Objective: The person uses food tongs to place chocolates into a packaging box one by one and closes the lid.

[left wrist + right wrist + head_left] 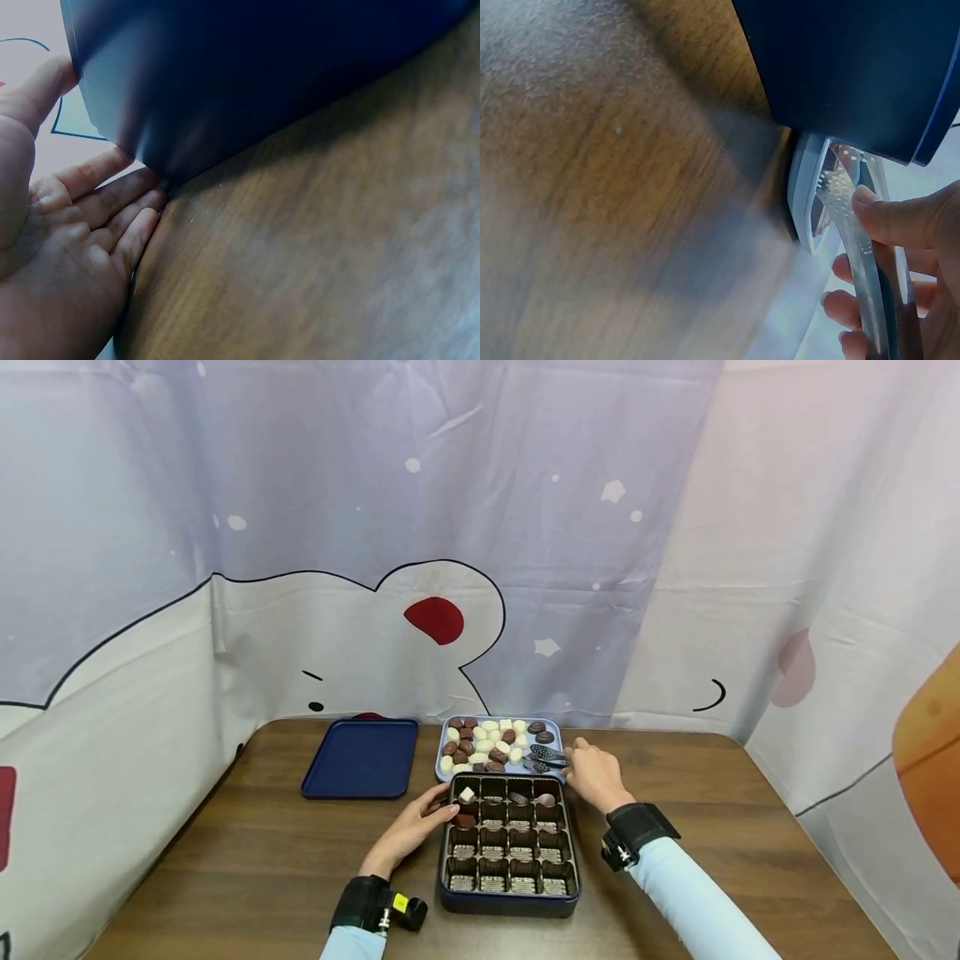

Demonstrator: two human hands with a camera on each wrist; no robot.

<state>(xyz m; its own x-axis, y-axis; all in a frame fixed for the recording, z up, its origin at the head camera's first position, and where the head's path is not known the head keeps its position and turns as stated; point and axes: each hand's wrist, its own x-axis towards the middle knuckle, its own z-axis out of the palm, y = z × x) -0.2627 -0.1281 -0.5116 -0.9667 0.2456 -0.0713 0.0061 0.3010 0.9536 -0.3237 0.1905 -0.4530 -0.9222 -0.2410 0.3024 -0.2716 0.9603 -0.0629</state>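
A dark blue box [511, 906] with a black divided insert stands on the table. My left hand [411, 832] rests against its left side, thumb at the rim; in the left wrist view the straight fingers [97, 187] touch the wall. In the insert's back row are a white chocolate [467, 794], a dark ridged one [517, 797] and a pinkish-brown one [546, 799]; a brown chocolate [465, 820] lies in the second row, far left. My right hand [596, 774] holds metal tongs [859, 244], their perforated ends over the light-blue tray [442, 752] behind the box.
Several white, brown and dark chocolates [491, 746] lie on the light-blue tray. At the back left a dark blue lid or flat tray [360, 760] lies on the wooden table [247, 860]. A printed curtain [420, 485] hangs right behind the table's back edge.
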